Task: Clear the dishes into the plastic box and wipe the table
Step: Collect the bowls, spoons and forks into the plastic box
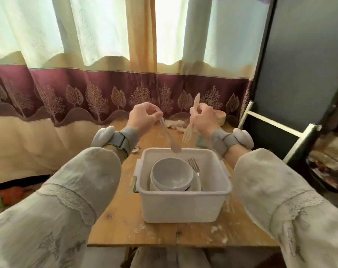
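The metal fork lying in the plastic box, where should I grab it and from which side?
Grip the metal fork by its tines and neck, likely from above on the box's far right. Only that end shows, angled up beside the stacked bowls; the handle seems to run down behind them. Both hands are busy now, so free one first.

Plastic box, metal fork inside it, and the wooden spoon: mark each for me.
plastic box [180, 206], head view, on its near outer wall.
metal fork [193, 165], head view, on the tines.
wooden spoon [176, 147], head view, on the bowl end above the box's far rim.
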The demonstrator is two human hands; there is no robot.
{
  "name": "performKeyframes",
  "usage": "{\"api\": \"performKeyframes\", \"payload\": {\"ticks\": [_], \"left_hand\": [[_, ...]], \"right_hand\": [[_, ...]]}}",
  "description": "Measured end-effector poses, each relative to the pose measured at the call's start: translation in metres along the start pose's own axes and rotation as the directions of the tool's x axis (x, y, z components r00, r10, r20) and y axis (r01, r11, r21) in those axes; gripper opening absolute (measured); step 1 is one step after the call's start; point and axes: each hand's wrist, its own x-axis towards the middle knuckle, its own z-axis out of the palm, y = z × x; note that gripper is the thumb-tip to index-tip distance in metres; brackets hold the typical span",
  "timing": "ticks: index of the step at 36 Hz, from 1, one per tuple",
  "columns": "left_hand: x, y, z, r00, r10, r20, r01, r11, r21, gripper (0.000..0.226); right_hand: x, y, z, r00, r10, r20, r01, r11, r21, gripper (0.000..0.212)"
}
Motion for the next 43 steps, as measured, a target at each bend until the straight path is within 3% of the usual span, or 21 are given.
{"api": "performKeyframes", "payload": {"ticks": [3,8,20,27,33,39,43], "left_hand": [[-0.003,0.003,0.046,0.993,-0.017,0.113,0.018,1.0,-0.01,0.004],[-0.015,-0.004,0.096,0.929,-0.128,0.346,0.102,0.99,0.092,0.012],[-0.015,-0.028,0.136,0.783,-0.302,0.543,0.074,0.913,0.401,0.017],[-0.014,-0.028,0.132,0.795,-0.268,0.545,0.02,0.909,0.417,0.016],[-0.01,-0.028,0.121,0.866,-0.157,0.474,-0.097,0.878,0.468,0.021],[-0.001,-0.037,0.104,0.967,-0.051,0.249,-0.101,0.823,0.559,0.037],[0.001,-0.042,0.095,0.949,-0.137,0.284,-0.063,0.801,0.596,0.039]], "right_hand": [[0.0,0.028,-0.029,0.996,0.047,-0.072,-0.047,0.999,-0.007,0.024],[-0.005,0.066,-0.049,0.985,0.126,-0.121,-0.123,0.992,0.032,0.025],[0.0,0.106,-0.053,0.969,0.213,-0.129,-0.2,0.974,0.105,0.02],[0.002,0.109,-0.043,0.977,0.202,-0.075,-0.191,0.973,0.129,0.017],[-0.002,0.104,-0.04,0.985,0.166,0.054,-0.174,0.964,0.202,0.017],[-0.009,0.093,-0.032,0.953,0.125,0.275,-0.129,0.992,-0.005,0.003],[-0.011,0.082,-0.028,0.855,0.212,0.474,-0.138,0.973,-0.187,0.009]]}}
